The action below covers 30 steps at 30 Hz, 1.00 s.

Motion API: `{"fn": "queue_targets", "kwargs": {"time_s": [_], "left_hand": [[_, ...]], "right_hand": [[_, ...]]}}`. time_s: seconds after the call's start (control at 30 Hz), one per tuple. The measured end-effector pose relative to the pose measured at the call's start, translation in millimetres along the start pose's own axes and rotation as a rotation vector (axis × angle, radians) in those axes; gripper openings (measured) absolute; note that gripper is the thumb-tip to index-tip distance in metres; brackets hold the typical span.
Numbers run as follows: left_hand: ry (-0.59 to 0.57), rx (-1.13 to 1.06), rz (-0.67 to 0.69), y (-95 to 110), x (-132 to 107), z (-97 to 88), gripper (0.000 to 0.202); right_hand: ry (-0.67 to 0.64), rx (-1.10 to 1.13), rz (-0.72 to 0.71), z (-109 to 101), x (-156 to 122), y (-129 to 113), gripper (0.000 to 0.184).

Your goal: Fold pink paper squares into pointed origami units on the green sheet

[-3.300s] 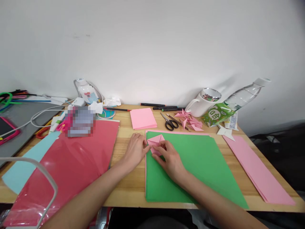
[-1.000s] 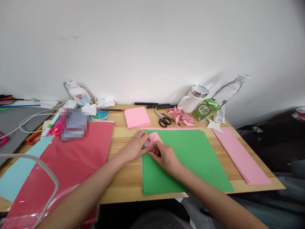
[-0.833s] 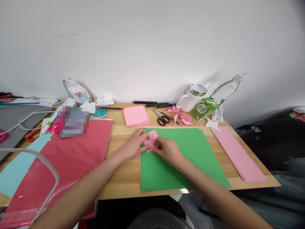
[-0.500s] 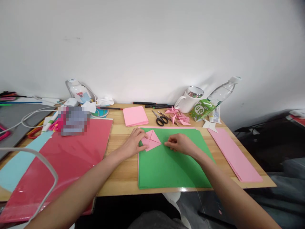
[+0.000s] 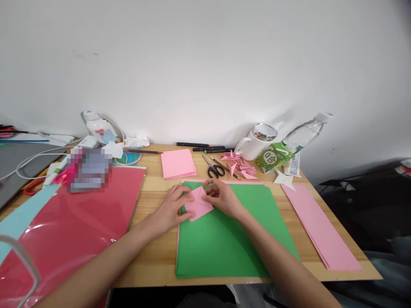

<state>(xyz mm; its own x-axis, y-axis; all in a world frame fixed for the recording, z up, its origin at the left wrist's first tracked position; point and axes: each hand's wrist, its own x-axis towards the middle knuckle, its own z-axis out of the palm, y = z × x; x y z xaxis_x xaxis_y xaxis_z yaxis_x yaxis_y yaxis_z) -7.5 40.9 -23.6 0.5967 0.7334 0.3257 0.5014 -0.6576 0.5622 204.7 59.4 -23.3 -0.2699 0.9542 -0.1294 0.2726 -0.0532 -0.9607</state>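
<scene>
A small pink folded paper square (image 5: 198, 204) lies on the upper left corner of a big green sheet (image 5: 231, 239). My left hand (image 5: 170, 209) rests on the square's left side, fingers pressed down on it. My right hand (image 5: 221, 197) is at the square's upper right edge, with the fingers curled and pinching a flap of the pink paper. Creases run across the square.
A stack of pink squares (image 5: 178, 163), black scissors (image 5: 214, 167), pens (image 5: 205, 147), several folded pink pieces (image 5: 240, 164), a white mug (image 5: 257, 141), a green pack (image 5: 274, 156) and a water bottle (image 5: 305, 130) stand behind. Red sheets (image 5: 77, 214) lie left, pink strips (image 5: 317, 222) right.
Half a second ago my right hand was off the square to its right; it has come back to the upper right edge. The view has shifted slightly.
</scene>
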Motion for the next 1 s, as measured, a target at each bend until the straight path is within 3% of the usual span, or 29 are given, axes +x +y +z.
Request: {"fn": "queue_targets", "kwargs": {"time_s": [0.13,0.27,0.5,0.73,1.0], "left_hand": [[0.077,-0.162,-0.088,2.9,0.4,-5.2,0.018],[0.122,-0.321,-0.311,3.3,1.1,-4.4,0.022],[0.008,-0.66,-0.588,9.4,0.9,-4.5,0.031],[0.007,-0.764,-0.686,11.5,3.7,-8.9,0.033],[-0.033,-0.817,-0.714,13.5,5.9,-11.4,0.035]], "right_hand": [[0.016,0.009,-0.052,1.4,1.8,3.6,0.028],[-0.023,0.055,-0.063,6.3,2.8,3.3,0.03],[-0.099,0.146,-0.073,16.7,-1.3,-6.3,0.037],[0.012,0.132,-0.034,20.9,3.1,-7.1,0.043],[-0.111,0.137,-0.091,15.8,-2.6,-3.9,0.043]]}}
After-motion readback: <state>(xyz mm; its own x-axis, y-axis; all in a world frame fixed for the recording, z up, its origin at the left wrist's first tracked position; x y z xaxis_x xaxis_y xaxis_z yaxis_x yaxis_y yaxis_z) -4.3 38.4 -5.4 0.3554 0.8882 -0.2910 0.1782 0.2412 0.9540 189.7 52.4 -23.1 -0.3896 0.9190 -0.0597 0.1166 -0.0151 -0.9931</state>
